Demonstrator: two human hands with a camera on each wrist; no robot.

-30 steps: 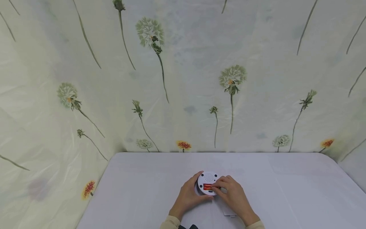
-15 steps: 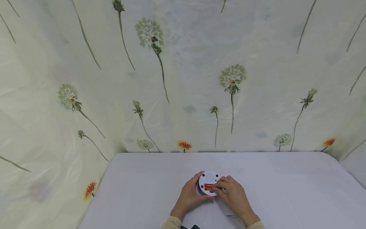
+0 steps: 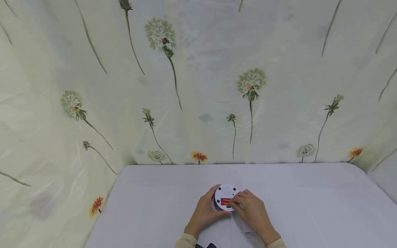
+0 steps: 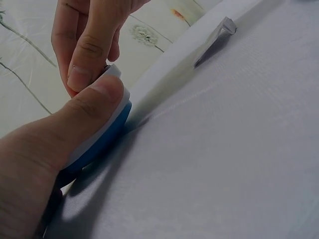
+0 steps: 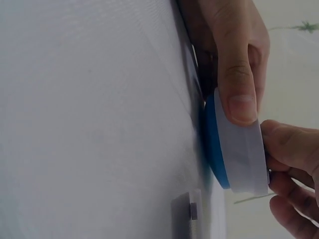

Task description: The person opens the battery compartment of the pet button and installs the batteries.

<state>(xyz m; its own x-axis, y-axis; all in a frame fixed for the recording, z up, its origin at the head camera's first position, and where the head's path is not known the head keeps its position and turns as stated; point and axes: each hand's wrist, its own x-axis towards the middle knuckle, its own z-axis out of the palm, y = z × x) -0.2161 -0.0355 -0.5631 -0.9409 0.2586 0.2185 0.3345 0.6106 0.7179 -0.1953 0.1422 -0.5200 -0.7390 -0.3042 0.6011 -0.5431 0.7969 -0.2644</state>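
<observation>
A round white device with speaker holes and small dark feet lies with this face up; its other side is blue, as the right wrist view of the device shows. Red batteries sit side by side in its open compartment. My left hand grips the rim from the left, thumb at the near side and fingers at the far side. With thumb and forefinger drawn together, my right hand pinches at the right end of the batteries, hiding that end of the compartment.
A small white flat piece with a tab lies on the white table, partly under my right forearm. A flower-patterned sheet rises behind the table's far edge and along its left side. A dark object shows at the bottom edge.
Both hands keep their places on the device, and the right fingertips stay at the batteries. The whole head view shifts only slightly.
</observation>
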